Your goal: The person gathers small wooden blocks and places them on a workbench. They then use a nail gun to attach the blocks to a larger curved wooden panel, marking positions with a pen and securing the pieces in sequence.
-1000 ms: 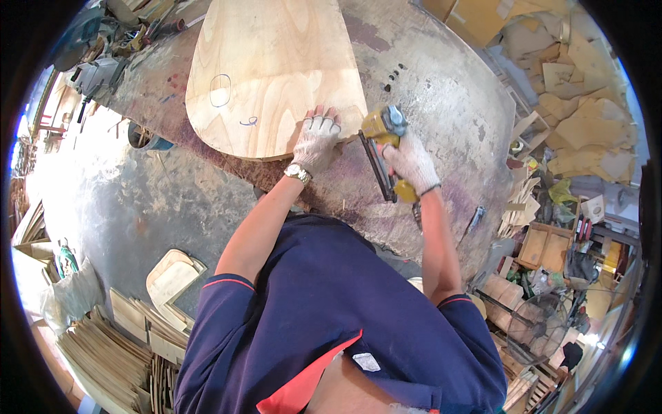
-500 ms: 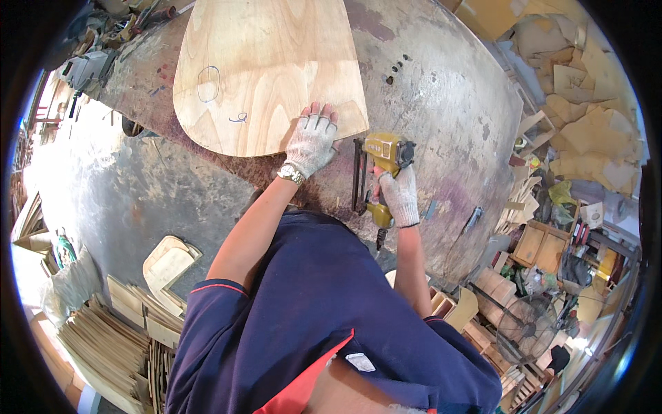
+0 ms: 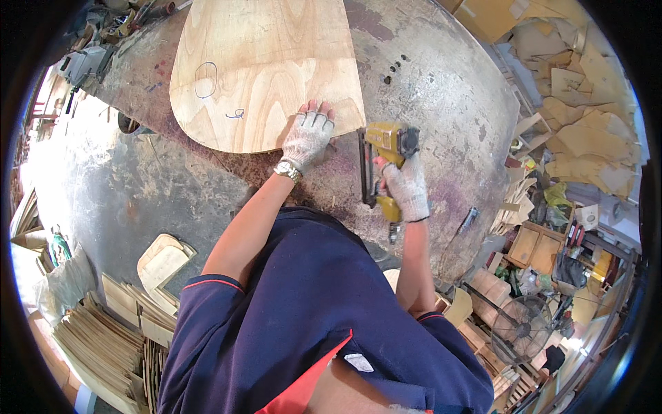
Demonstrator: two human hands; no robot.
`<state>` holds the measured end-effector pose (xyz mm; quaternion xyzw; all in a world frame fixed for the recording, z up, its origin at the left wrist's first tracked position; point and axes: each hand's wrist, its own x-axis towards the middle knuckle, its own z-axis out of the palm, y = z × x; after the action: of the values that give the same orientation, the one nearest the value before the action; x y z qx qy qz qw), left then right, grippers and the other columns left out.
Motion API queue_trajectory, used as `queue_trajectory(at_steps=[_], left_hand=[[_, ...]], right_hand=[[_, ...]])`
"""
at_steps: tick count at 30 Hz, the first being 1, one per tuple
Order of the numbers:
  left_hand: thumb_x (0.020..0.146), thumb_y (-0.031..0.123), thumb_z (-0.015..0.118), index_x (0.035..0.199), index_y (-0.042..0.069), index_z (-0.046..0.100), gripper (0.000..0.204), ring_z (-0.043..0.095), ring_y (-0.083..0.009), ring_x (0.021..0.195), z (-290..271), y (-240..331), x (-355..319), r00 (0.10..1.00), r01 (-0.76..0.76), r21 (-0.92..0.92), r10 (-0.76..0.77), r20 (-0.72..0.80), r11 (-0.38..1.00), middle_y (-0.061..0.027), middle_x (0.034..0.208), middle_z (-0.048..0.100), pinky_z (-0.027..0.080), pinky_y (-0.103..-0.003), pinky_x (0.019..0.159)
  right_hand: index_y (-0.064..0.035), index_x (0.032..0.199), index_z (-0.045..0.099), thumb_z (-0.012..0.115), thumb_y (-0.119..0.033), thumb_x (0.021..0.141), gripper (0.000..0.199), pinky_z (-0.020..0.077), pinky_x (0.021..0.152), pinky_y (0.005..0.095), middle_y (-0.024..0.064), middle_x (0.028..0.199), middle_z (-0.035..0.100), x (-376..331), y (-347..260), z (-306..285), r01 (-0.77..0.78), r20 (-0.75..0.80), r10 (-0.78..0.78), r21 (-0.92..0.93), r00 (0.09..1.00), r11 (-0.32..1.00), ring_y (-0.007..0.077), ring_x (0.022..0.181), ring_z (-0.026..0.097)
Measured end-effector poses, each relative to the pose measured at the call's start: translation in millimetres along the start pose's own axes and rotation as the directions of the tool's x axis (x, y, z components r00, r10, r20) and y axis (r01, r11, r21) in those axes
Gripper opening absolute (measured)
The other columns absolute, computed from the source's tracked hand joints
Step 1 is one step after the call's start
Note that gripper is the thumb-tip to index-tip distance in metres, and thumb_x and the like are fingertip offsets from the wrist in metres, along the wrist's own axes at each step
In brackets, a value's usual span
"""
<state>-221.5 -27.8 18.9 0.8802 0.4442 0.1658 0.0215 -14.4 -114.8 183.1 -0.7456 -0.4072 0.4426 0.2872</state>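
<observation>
A large pale plywood panel (image 3: 269, 62) with a rounded near-left corner and pen marks lies on the worn workbench (image 3: 441, 90). My left hand (image 3: 307, 138), in a fingerless white knit glove, rests flat on the panel's near edge, fingers stretched out. A metal watch is on that wrist. In the same kind of glove, my right hand (image 3: 408, 188) is wrapped round the handle of a yellow and black nail gun (image 3: 386, 141). The gun's nose is close to the panel's near right corner; whether it touches I cannot tell. A hose fitting hangs from the gun's lower end.
Stacked thin wooden strips (image 3: 100, 345) stand at the lower left, near small curved wooden pieces (image 3: 164, 265). On the right are a fan (image 3: 522, 330), wooden drawers (image 3: 534, 245) and piled brown sheets (image 3: 593, 131). A small dark tool (image 3: 469, 219) lies on the bench's right side.
My right hand has raised the nail gun slightly, away from me and a little to the right. The left hand stays on the panel; the whole view has shifted slightly.
</observation>
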Motion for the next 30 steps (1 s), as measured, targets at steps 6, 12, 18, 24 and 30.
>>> queue_trajectory(at_steps=[6,12,18,24,30], left_hand=[[0.085,0.037,0.076,0.146,0.000,0.051,0.075,0.041,-0.0432,0.148,-15,5,2,0.993,0.052,-0.081,-0.043,0.108,0.995,-0.0212,0.156,0.048,0.029,-0.053,0.124],[0.085,0.031,0.073,0.145,-0.001,0.052,0.070,0.040,-0.0436,0.148,-21,7,4,0.995,0.073,-0.125,-0.063,0.080,0.989,-0.0227,0.155,0.049,0.029,-0.053,0.125],[0.085,0.029,0.073,0.144,-0.002,0.053,0.069,0.040,-0.0437,0.148,-25,7,5,0.992,0.085,-0.136,-0.070,0.107,0.987,-0.0228,0.155,0.048,0.029,-0.052,0.125],[0.083,0.026,0.077,0.143,-0.001,0.054,0.070,0.039,-0.0418,0.149,-30,8,8,0.983,0.106,-0.140,-0.083,0.164,0.984,-0.0211,0.156,0.048,0.029,-0.051,0.125],[0.082,0.033,0.082,0.145,0.000,0.054,0.077,0.039,-0.0394,0.150,-31,2,6,0.992,0.098,-0.257,-0.074,0.103,0.961,-0.0199,0.156,0.049,0.028,-0.050,0.126]], right_hand=[[-0.0034,0.114,0.065,0.064,-0.016,0.089,0.027,0.0511,0.051,0.0315,0.0064,0.083,0.068,22,-51,-13,0.011,0.162,0.048,-0.345,0.986,0.938,0.0126,0.053,0.061],[-0.0041,0.109,0.066,0.062,-0.016,0.088,0.024,0.0514,0.051,0.0313,0.0065,0.082,0.068,27,-57,-4,0.036,0.157,0.026,-0.379,0.987,0.925,0.0122,0.054,0.062],[-0.0031,0.115,0.063,0.061,-0.017,0.090,0.029,0.0530,0.053,0.0326,0.0083,0.083,0.070,27,-65,-3,0.028,0.170,0.052,-0.437,0.984,0.899,0.0140,0.055,0.064],[-0.0005,0.125,0.059,0.063,-0.021,0.092,0.038,0.0564,0.057,0.0358,0.0141,0.085,0.073,21,-71,-3,0.045,0.196,0.038,-0.403,0.980,0.914,0.0191,0.059,0.070],[-0.0012,0.124,0.059,0.062,-0.019,0.092,0.037,0.0565,0.057,0.0359,0.0134,0.085,0.073,21,-69,4,0.035,0.217,0.068,-0.437,0.974,0.899,0.0186,0.059,0.069]])
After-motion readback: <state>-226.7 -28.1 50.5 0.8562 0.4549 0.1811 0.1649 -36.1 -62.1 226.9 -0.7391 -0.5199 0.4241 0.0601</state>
